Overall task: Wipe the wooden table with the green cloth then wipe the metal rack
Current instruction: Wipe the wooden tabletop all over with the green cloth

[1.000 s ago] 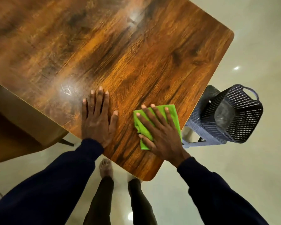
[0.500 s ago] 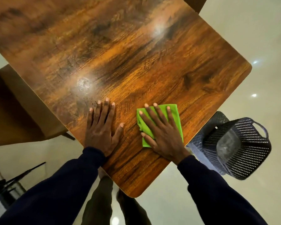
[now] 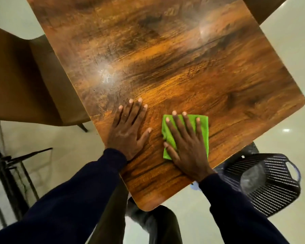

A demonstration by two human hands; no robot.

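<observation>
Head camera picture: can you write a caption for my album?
Right hand presses a green cloth flat on the wooden table; left hand rests beside it.

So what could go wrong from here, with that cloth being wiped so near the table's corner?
The right hand presses the green cloth flat close to the wooden table's near edge, so a long stroke towards the body could carry it off, perhaps onto the dark basket below. The left hand leans on the same corner, which might tip or shift a light table. Most of the top lies beyond the cloth, so far patches may get missed.
</observation>
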